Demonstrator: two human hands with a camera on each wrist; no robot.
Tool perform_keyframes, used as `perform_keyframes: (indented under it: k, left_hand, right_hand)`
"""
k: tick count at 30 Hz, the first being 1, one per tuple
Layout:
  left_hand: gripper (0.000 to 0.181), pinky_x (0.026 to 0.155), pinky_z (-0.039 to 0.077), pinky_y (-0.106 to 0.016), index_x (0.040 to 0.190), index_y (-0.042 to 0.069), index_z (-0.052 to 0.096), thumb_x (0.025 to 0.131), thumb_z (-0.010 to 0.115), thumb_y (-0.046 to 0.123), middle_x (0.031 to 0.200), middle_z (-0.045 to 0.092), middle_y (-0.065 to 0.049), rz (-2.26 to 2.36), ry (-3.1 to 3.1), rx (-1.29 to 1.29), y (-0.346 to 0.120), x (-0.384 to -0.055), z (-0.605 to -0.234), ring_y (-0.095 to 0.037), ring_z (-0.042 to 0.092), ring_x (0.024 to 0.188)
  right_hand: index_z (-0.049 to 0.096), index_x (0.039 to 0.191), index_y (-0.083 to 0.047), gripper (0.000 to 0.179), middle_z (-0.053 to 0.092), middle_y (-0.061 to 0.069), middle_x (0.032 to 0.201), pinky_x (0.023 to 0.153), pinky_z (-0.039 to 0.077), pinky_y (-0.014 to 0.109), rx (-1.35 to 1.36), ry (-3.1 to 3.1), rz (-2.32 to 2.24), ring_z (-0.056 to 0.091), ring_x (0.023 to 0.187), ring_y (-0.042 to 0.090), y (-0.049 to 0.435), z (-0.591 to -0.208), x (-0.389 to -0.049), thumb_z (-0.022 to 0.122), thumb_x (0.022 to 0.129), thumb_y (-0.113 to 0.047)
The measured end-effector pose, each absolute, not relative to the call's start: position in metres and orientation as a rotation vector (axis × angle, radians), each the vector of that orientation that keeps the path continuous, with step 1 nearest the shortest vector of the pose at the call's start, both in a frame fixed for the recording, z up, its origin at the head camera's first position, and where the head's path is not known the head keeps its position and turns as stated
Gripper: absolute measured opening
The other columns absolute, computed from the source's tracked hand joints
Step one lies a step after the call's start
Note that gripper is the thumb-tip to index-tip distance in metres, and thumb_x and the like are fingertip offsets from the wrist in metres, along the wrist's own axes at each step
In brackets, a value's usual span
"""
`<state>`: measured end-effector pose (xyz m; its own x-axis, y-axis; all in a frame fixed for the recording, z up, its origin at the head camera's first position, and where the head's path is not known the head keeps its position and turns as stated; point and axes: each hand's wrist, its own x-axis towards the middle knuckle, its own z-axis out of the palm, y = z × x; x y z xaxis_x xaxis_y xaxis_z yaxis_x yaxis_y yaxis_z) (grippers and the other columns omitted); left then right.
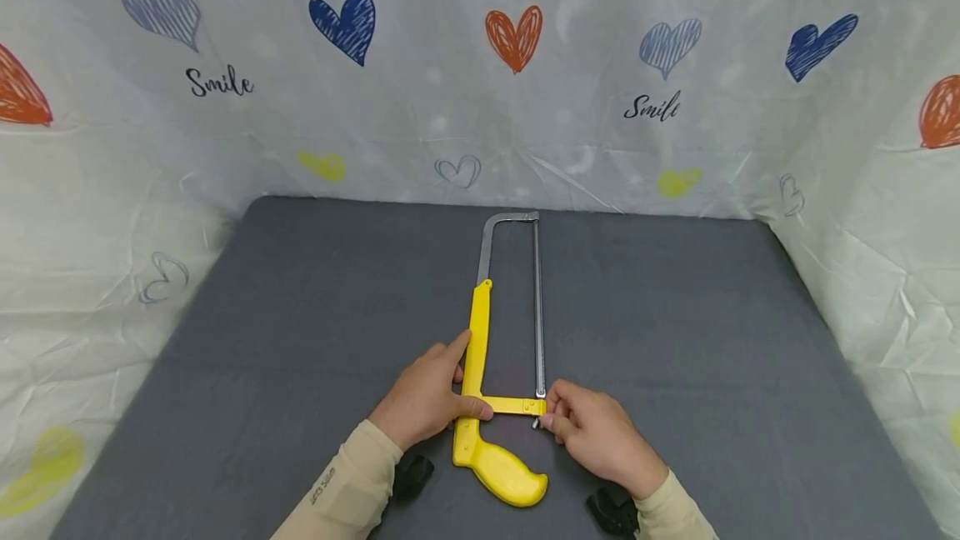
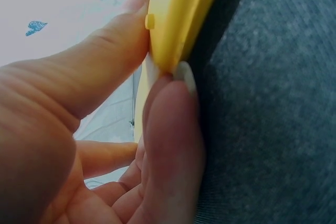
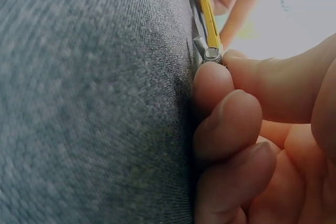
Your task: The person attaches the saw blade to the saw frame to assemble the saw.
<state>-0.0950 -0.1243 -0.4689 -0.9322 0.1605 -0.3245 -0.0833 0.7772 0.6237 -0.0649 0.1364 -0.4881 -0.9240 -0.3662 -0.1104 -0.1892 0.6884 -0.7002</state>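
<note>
A hacksaw with a yellow handle [image 1: 508, 473] and a grey metal front bow [image 1: 486, 244] lies flat on the dark cloth, its blade [image 1: 538, 307] toward the right. My left hand [image 1: 423, 397] grips the yellow frame [image 2: 176, 14] from the left, thumb over its top near the crossbar and fingers along the outer side. At the crossbar's right end, my right hand [image 1: 600, 432] has thumb and index finger at the small metal wing nut [image 3: 199, 45], pinching it. Part of the nut is hidden by the fingertips. The other right fingers curl beneath, close over the cloth.
Dark grey cloth [image 1: 675, 315] covers the table. A white curtain [image 1: 585, 165] printed with hearts stands along the back and both sides. Black wrist straps [image 1: 412, 476] show under both sleeves.
</note>
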Motion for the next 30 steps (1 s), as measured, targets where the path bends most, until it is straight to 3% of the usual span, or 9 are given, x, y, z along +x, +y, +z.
perform_keyframes:
  k: [16,24,28,30]
  left_hand:
    - [0.119,0.068,0.048,-0.032,0.171,0.014,0.033,0.076,0.100,0.039,0.102,0.057,-0.006,0.920,2.614,0.045,-0.129,-0.092,-0.467,-0.019,0.055,0.080]
    - [0.116,0.065,0.046,-0.031,0.169,0.012,0.039,0.075,0.099,0.046,0.096,0.056,-0.004,0.947,2.611,0.062,-0.131,-0.094,-0.477,-0.019,0.054,0.076]
    - [0.110,0.064,0.047,-0.032,0.166,0.008,0.043,0.081,0.092,0.057,0.094,0.061,-0.004,0.894,2.677,0.075,-0.143,-0.101,-0.475,-0.018,0.056,0.074]
    - [0.107,0.067,0.052,-0.036,0.165,0.007,0.044,0.084,0.087,0.062,0.100,0.067,-0.008,0.815,2.791,0.082,-0.155,-0.110,-0.472,-0.020,0.061,0.078]
  right_hand:
    - [0.064,0.091,-0.023,0.018,0.054,-0.015,0.069,0.055,0.035,0.022,-0.487,2.653,-1.050,0.044,0.056,0.001,0.133,-0.491,-0.068,0.080,0.099,-0.025]
    - [0.071,0.097,-0.015,0.013,0.064,-0.002,0.070,0.055,0.048,0.029,-0.354,2.460,-1.072,0.058,0.058,0.014,0.148,-0.482,-0.087,0.074,0.104,-0.025]
    - [0.073,0.115,-0.009,0.025,0.070,0.003,0.084,0.063,0.053,0.036,-0.294,2.784,-0.855,0.063,0.068,0.018,0.156,-0.477,-0.108,0.075,0.103,-0.032]
    - [0.069,0.131,-0.002,0.044,0.075,0.013,0.105,0.078,0.060,0.045,-0.282,2.931,-0.795,0.072,0.088,0.028,0.159,-0.481,-0.122,0.076,0.103,-0.036]
